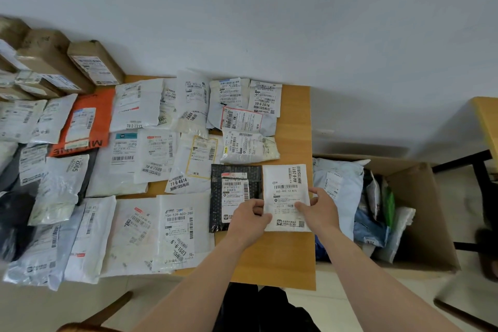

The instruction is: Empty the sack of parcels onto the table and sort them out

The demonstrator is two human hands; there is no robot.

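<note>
left hand [250, 219] + right hand [320, 210]: both pinch white parcel [285, 186] | label: 44-6-2611 (below, 502-602-12-815)

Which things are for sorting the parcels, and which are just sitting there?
For the job: white parcel, gripped by left hand and right hand; black parcel beside it; orange parcel; table; cardboard box holding more parcels.
Just sitting there: second table; dark frame below it.

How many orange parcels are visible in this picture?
1. The orange parcel lies on the left part of the table, among white mailers. More may be hidden in the cardboard box.
</note>
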